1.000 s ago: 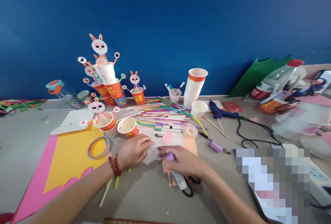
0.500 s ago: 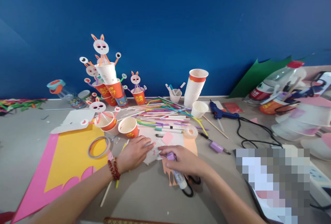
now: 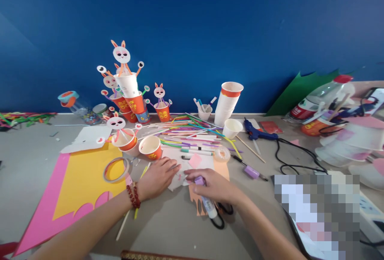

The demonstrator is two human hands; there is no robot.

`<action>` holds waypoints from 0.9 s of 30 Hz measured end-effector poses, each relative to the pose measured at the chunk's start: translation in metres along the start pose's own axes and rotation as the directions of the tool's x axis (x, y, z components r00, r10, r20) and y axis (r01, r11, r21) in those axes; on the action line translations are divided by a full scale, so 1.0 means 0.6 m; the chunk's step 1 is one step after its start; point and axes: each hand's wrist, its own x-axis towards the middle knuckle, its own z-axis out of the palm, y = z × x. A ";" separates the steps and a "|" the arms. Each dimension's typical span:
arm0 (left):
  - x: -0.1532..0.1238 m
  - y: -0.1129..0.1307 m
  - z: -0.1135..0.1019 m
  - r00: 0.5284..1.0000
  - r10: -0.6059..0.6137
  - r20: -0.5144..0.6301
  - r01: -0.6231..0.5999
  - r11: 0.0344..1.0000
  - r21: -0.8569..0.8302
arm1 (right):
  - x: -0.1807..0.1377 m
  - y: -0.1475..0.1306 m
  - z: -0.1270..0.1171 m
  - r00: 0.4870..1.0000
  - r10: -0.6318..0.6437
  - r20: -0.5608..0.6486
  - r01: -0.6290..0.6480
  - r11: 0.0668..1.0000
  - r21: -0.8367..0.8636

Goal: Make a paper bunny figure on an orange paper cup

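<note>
My left hand (image 3: 157, 178) rests with curled fingers on a white paper piece (image 3: 177, 180) on the grey table, a red bead bracelet (image 3: 133, 196) on its wrist. My right hand (image 3: 211, 186) is closed round a glue stick (image 3: 207, 202) with a purple cap, and its fingertips press the same paper. A peach paper cutout (image 3: 222, 168) lies under my right hand, and black scissors (image 3: 220, 216) lie beneath the wrist. Just beyond my left hand stands an orange paper cup (image 3: 151, 147).
Rabbit-faced paper cups (image 3: 129, 92) stand stacked at the back left, with coloured straws and markers (image 3: 189, 134) spread mid-table. A tape roll (image 3: 115, 170) lies on yellow and pink card (image 3: 81, 184). A blue glue gun (image 3: 256, 132), a white cup stack (image 3: 226, 102) and clutter fill the right.
Both hands stay on the paper almost unmoved. The view has drifted slightly, so everything sits a little further right in the picture.
</note>
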 end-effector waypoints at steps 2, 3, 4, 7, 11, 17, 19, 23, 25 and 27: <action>-0.001 -0.001 -0.001 1.000 -0.008 -0.007 0.007 0.999 -0.036 | 0.002 0.003 -0.001 1.000 -0.002 0.000 0.002 0.999 0.047; -0.002 -0.001 -0.003 0.999 -0.021 -0.028 0.019 0.997 -0.073 | 0.003 0.004 -0.003 1.000 -0.004 -0.011 0.005 0.996 0.086; -0.003 0.001 -0.006 0.997 -0.042 -0.058 0.035 0.993 -0.115 | 0.003 0.005 -0.006 0.999 -0.005 -0.038 0.010 0.990 0.137; -0.001 0.020 -0.017 0.979 -0.118 -0.168 0.082 0.975 -0.209 | 0.003 0.005 -0.016 0.980 -0.018 -0.198 0.081 0.946 0.315; 0.015 0.061 -0.020 0.982 -0.066 -0.176 0.024 0.973 -0.230 | 0.002 0.005 -0.024 0.929 -0.006 -0.371 0.192 0.862 0.468; 0.041 0.086 -0.009 0.993 -0.113 -0.041 0.102 0.971 -0.215 | 0.002 0.003 -0.019 0.940 0.100 -0.326 0.090 0.849 0.520; 0.043 0.086 -0.009 0.993 -0.117 -0.018 0.111 0.973 -0.202 | 0.003 0.001 -0.020 0.939 0.073 -0.337 0.114 0.857 0.502; 0.045 0.087 -0.010 0.996 -0.087 0.005 0.087 0.989 -0.121 | 0.003 0.001 -0.022 0.938 0.062 -0.342 0.122 0.861 0.493; 0.046 0.090 -0.010 0.998 -0.056 0.012 0.056 0.997 -0.043 | 0.003 0.002 -0.022 0.939 0.070 -0.338 0.114 0.861 0.495; 0.047 0.093 -0.009 1.000 -0.026 0.012 0.025 0.999 0.028 | 0.002 0.004 -0.021 0.938 0.076 -0.338 0.110 0.859 0.501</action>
